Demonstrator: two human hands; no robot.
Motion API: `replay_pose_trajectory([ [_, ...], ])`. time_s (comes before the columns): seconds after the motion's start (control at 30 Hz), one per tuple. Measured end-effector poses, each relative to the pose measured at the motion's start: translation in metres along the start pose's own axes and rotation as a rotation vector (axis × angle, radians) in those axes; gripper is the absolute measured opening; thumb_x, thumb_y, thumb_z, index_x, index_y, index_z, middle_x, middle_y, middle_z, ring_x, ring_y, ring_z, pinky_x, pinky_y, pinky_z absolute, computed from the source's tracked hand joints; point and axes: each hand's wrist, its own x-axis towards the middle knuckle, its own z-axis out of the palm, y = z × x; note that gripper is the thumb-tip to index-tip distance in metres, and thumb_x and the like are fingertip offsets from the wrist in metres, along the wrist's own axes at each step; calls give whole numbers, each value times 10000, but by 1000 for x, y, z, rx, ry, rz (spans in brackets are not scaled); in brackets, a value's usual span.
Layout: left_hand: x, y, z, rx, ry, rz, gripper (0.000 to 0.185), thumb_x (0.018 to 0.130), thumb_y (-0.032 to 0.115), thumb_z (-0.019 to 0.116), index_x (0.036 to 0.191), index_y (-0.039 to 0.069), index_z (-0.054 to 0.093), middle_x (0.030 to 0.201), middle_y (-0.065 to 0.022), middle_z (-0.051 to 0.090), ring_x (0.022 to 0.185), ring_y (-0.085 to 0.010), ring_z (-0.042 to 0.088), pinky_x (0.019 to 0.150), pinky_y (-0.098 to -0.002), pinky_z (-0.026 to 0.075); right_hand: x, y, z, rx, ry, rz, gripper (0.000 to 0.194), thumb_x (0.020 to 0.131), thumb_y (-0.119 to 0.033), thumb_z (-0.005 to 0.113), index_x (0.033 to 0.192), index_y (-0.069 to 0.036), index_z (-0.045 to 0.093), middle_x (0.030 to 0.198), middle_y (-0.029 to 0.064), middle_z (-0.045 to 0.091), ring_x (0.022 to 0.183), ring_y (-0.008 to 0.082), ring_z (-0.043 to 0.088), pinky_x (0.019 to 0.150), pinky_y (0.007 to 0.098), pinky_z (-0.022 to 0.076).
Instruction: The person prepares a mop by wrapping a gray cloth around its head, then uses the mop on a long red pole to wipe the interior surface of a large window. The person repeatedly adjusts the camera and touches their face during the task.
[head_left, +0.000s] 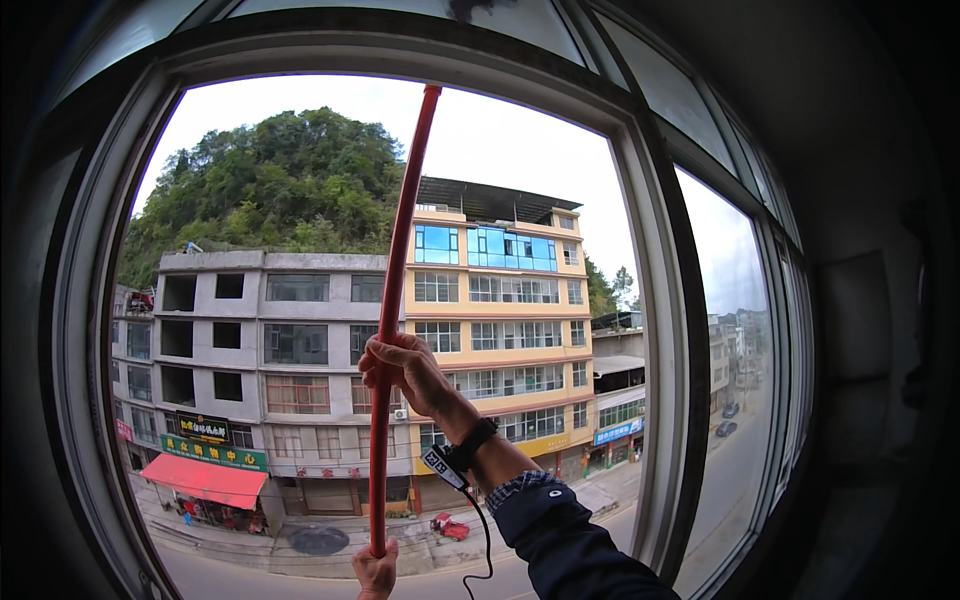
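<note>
A long red pole (396, 262) stands nearly upright before me, leaning slightly right at its top, in an open window frame. My right hand (405, 369) is closed around its middle, with a black strap and a small cabled device at the wrist. Lower down, my left hand (376, 571) grips the pole's bottom end. The top of the pole meets the upper window frame (390, 56) in the picture; what it carries or touches there is hidden.
The window's right jamb (637, 300) separates the opening from glazed panes (724, 255) at the right. A dark interior wall (855, 315) lies farther right. Outside are a street, buildings, overhead wires and a wooded hill.
</note>
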Motion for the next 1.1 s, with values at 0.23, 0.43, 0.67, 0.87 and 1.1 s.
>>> replay_pose_trajectory([
  [0.23,-132,-134,-34,277,-176,-249,422,886,409,776,806,-1,717,655,-59,629,611,-156,541,568,-391,434,-60,53,24,198,-90,26,332,1030,-400,640,866,-123,555,621,-34,493,528,115,555,518,289,503],
  [0.43,-221,-227,-42,142,-346,-699,542,870,466,795,1127,-8,732,957,-107,747,877,-196,673,794,-386,543,-148,133,58,254,-77,235,374,1037,-367,643,801,-136,468,568,-46,458,431,64,451,408,236,380],
  [0.67,-207,-225,-44,185,-157,-513,451,906,419,739,824,-24,725,654,-75,645,616,-169,585,580,-404,473,-132,130,61,219,-80,233,290,1035,-316,656,860,-126,524,580,-48,462,451,65,446,420,242,365],
  [0.87,-64,-84,-33,93,-49,-328,419,941,381,702,831,-23,722,609,-77,620,592,-168,568,579,-414,473,-6,24,49,-43,-109,-72,293,946,-243,743,1073,-94,525,812,13,578,695,124,641,672,319,593],
  [1.1,111,89,-33,140,200,119,402,921,361,733,744,2,697,584,-168,595,549,-311,606,585,-416,472,40,-9,68,-238,-42,-36,602,911,-152,734,1413,-85,409,1055,82,606,865,198,665,777,386,575],
])
